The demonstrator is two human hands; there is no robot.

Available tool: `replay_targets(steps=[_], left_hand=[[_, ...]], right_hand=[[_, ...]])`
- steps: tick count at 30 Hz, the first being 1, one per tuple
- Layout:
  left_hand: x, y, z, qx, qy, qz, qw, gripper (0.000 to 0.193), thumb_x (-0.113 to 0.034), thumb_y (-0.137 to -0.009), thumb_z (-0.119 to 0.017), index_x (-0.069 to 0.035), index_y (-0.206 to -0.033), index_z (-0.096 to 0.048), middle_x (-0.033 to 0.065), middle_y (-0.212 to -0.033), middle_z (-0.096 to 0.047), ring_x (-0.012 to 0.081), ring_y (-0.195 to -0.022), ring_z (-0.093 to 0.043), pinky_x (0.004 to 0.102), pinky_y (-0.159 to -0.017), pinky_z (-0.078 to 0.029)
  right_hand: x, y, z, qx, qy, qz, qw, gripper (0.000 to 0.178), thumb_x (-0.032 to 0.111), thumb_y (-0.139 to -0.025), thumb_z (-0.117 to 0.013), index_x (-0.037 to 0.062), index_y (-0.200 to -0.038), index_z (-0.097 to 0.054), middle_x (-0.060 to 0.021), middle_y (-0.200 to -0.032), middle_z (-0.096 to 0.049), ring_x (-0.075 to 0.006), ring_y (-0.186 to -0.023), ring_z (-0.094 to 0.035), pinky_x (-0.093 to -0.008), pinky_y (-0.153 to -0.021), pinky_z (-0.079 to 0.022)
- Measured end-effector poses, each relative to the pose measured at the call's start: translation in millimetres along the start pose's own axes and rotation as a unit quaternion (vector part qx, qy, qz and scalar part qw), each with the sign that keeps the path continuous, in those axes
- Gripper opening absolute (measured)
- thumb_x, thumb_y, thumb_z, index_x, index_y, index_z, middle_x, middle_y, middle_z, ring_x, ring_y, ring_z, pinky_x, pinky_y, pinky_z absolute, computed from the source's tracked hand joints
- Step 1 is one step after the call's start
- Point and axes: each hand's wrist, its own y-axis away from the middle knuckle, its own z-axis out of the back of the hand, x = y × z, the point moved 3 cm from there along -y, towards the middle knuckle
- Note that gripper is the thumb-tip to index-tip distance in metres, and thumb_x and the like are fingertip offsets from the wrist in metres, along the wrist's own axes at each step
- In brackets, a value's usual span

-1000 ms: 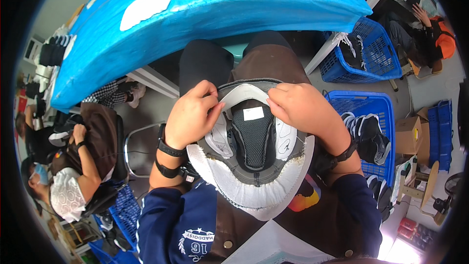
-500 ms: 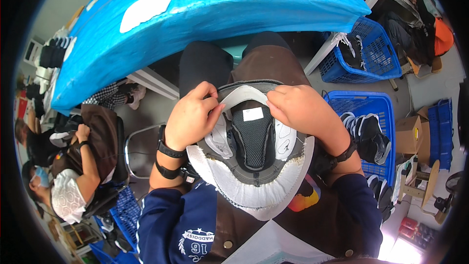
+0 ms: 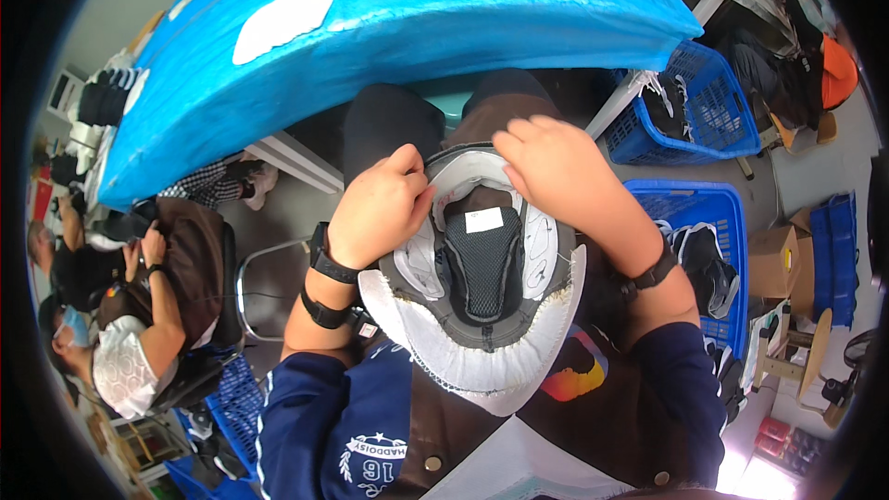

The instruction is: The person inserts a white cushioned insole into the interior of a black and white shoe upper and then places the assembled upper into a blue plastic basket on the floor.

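An unfinished shoe upper (image 3: 417,352) rests on my lap, its inside facing up. It has a white fuzzy lining flap on the near side, a black mesh tongue (image 3: 482,268) in the middle, and a small white label (image 3: 483,220) on the tongue. My left hand (image 3: 381,213) is closed, pinching the upper's far left rim. At the far right rim, my right hand (image 3: 560,171) has its fingers curled over the edge and slightly blurred, thumb toward the inside. Between both hands, a white lining band (image 3: 472,165) lies along the inner far wall.
A blue-covered table (image 3: 398,28) stands just beyond my knees. On the right are blue baskets (image 3: 681,187) holding black shoe uppers, and a cardboard box (image 3: 773,259). A seated co-worker (image 3: 139,361) is at left beside a metal-framed chair (image 3: 269,282).
The white band that was lifted in an arch between my hands now lies against the far inner wall. My right hand has shifted up and its fingers have moved over the rim.
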Motion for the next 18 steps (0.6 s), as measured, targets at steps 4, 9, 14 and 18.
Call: replay_targets(steps=[4,9,14,18], left_hand=[[1,0,-2,-0.009,0.01,0.015,1.0,0.015,-0.007,-0.07,-0.061,0.002,-0.06,-0.053,0.0097,-0.075,-0.048,0.028,-0.062,-0.052,0.0343,-0.054,-0.042],[2,6,-3,-0.014,0.017,0.032,0.999,0.015,-0.006,-0.07,-0.06,0.003,-0.06,-0.053,0.0103,-0.075,-0.049,0.0283,-0.062,-0.052,0.0342,-0.055,-0.042],[6,13,-7,-0.02,0.03,0.04,0.999,0.015,-0.006,-0.07,-0.06,0.003,-0.06,-0.053,0.011,-0.078,-0.048,0.0277,-0.062,-0.052,0.0335,-0.055,-0.043],[5,17,-6,-0.036,0.045,0.039,0.998,0.017,-0.006,-0.069,-0.061,0.002,-0.058,-0.051,0.0119,-0.084,-0.046,0.026,-0.062,-0.052,0.0324,-0.055,-0.043]], right_hand=[[-5,-28,-17,0.009,-0.034,0.053,0.998,0.03,0.012,-0.066,-0.064,0.0009,-0.089,-0.048,-0.0103,-0.085,-0.05,-0.0288,-0.085,-0.052,-0.0363,-0.072,-0.043],[-6,-50,-35,0.169,-0.091,0.035,0.981,0.026,0.012,-0.066,-0.064,0.0002,-0.087,-0.055,-0.0145,-0.084,-0.056,-0.0311,-0.083,-0.055,-0.038,-0.071,-0.044],[-3,-49,-43,0.152,-0.105,0.024,0.982,0.022,0.013,-0.068,-0.063,0.001,-0.086,-0.059,-0.0156,-0.083,-0.059,-0.0311,-0.082,-0.056,-0.0388,-0.072,-0.044],[1,-48,-38,0.144,-0.114,0.028,0.983,0.021,0.012,-0.067,-0.063,0.0015,-0.085,-0.059,-0.0153,-0.084,-0.059,-0.031,-0.082,-0.056,-0.039,-0.072,-0.044]])
